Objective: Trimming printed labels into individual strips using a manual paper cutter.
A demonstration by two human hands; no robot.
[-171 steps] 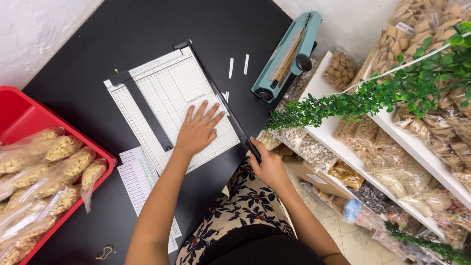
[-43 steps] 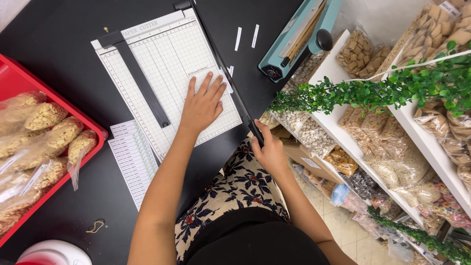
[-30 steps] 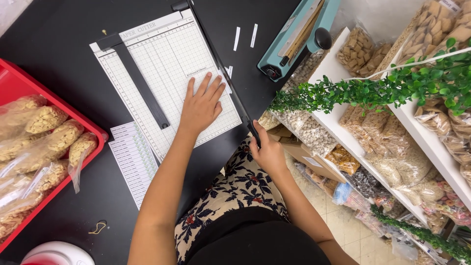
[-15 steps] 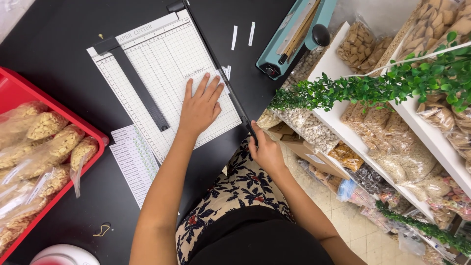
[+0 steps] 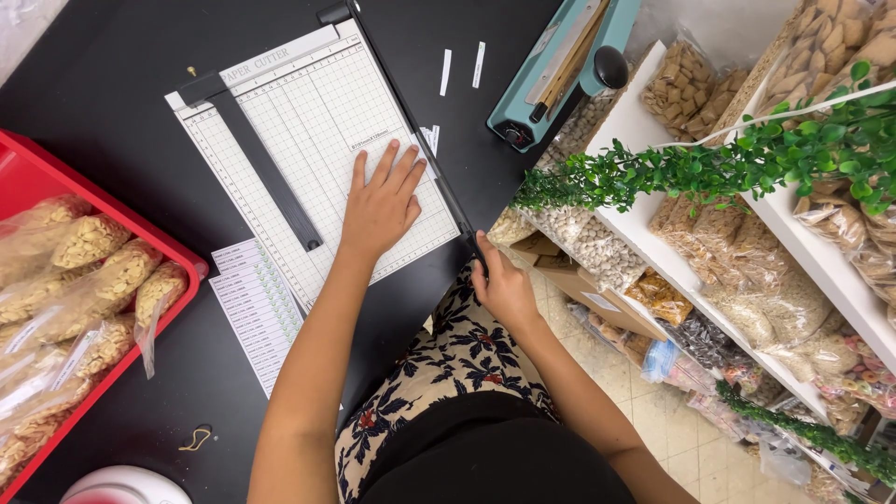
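Note:
A white gridded paper cutter (image 5: 308,140) lies on the black table (image 5: 112,84). My left hand (image 5: 381,201) presses flat, fingers spread, on a small white sheet (image 5: 378,147) near the cutter's right edge. My right hand (image 5: 499,285) is closed around the black handle (image 5: 476,250) of the cutter's blade arm (image 5: 401,103), which lies down along the cutter's right side. Cut white strips (image 5: 429,138) lie just past the blade.
A red tray (image 5: 56,289) with several clear bags of snacks sits at the left. A printed label sheet (image 5: 257,303) lies below the cutter. A teal heat sealer (image 5: 560,65) stands at the top. White shelves (image 5: 672,224) of bagged goods with green garland fill the right.
The camera has shifted slightly. Both hands keep the same places on the sheet and the blade handle.

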